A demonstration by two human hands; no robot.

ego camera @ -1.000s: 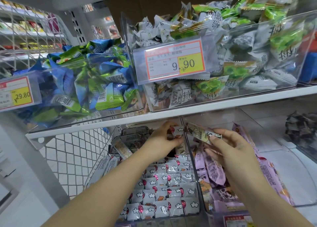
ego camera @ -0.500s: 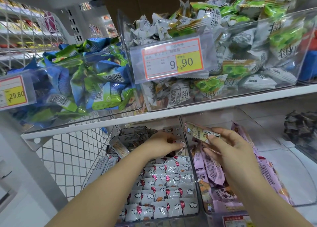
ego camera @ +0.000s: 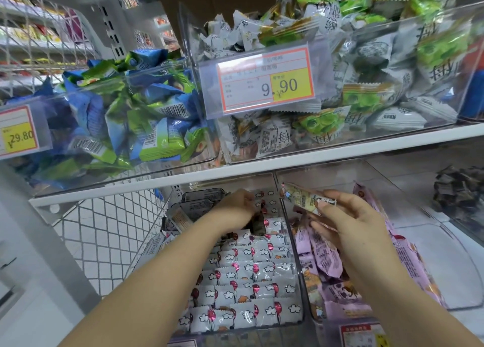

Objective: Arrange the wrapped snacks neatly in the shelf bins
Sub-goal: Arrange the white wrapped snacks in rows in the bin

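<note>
hands point(ego camera: 348, 221) 2 | upper-shelf price tags point(ego camera: 265, 80) 2 | snack bar point(ego camera: 303, 198) held 1

snacks point(ego camera: 246, 276) in bin point(ego camera: 301, 281), shelf point(ego camera: 340, 151) above

White shelf board point(ego camera: 262, 172), wire mesh side panel point(ego camera: 104, 231), stocked shelves beyond at left point(ego camera: 31, 32)
</note>
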